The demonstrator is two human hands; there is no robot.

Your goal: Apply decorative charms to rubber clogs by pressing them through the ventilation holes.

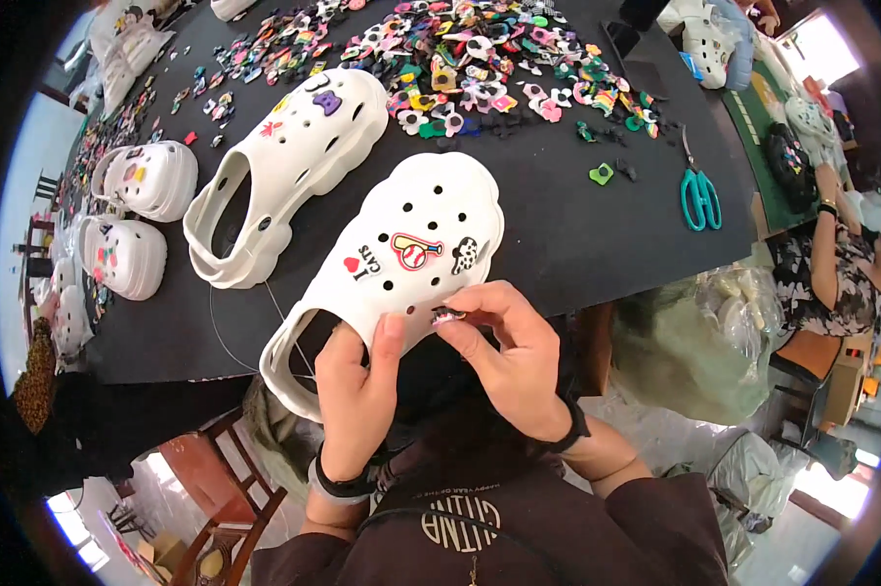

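Here, a white foam clog with round holes in its upper is held over the near edge of the black table, its toe pointing toward one o'clock and its heel strap hanging toward seven o'clock. The left hand is closed on the clog's rear rim, thumb laid on the upper. The right hand is pinched shut, thumb and forefinger, on a small dark shoe charm that is pressed against the upper beside a hole. Three charms are already seated in the clog's holes: a red heart charm with lettering, a baseball-bat charm and a black-and-white spotted charm. A second white clog is laid on the table at eleven o'clock, with a few charms fitted near its toe. Loose multicoloured charms are spread in a heap at twelve o'clock. Teal-handled scissors are seen at two o'clock. Further decorated white clogs are set at nine o'clock. A translucent plastic bag sits at three o'clock; its contents cannot be made out.
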